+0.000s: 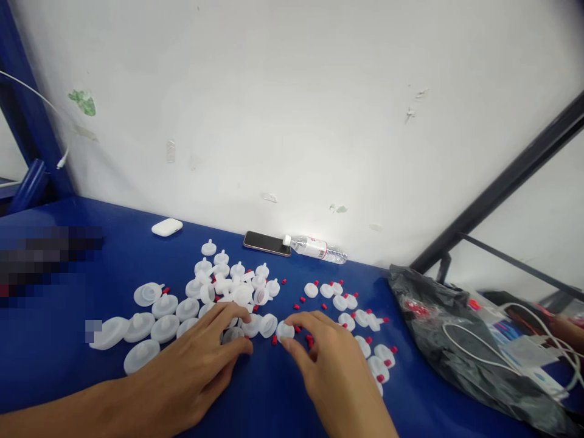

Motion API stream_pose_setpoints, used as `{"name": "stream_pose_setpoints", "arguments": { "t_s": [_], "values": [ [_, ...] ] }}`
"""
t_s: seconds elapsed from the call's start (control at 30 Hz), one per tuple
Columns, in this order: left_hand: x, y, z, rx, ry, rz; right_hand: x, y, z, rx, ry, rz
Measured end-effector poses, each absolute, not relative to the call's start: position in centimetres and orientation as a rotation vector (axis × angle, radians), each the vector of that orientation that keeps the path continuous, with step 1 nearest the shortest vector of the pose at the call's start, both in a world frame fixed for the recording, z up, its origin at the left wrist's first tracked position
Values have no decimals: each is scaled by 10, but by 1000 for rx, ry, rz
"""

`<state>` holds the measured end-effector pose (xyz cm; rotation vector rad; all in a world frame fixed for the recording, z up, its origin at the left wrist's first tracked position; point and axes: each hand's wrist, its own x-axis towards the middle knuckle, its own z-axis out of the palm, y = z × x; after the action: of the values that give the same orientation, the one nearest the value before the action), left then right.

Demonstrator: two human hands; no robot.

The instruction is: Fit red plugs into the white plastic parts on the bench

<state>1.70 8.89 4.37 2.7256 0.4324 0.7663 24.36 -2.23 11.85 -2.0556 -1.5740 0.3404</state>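
Several white translucent plastic discs with short nozzles (pixel 165 328) are spread over the blue table to the left and centre. My left hand (pixel 214 350) is over the near edge of this pile, its thumb and fingers apart beside a white piece. Thumb and index finger of my right hand (pixel 323 359) are around a small white disc (pixel 285 331). Small red caps (pixel 324 306) lie loose between the groups. Further right, several white discs fitted with red caps (pixel 340 302) form a separate group.
A phone (pixel 267 243) and a water bottle (pixel 314 248) lie against the wall. A white case (pixel 166 227) sits at the back left. A dark plastic bag (pixel 438 340) with cables and packets is on the right, beside a person's arm (pixel 568 331).
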Motion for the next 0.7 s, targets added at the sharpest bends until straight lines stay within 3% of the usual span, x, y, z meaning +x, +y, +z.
{"name": "stream_pose_setpoints", "arguments": {
  "t_s": [0.7],
  "values": [
    [17,89,48,2799,385,808,242,-8,109,-2370,-1516,342]
  ]
}}
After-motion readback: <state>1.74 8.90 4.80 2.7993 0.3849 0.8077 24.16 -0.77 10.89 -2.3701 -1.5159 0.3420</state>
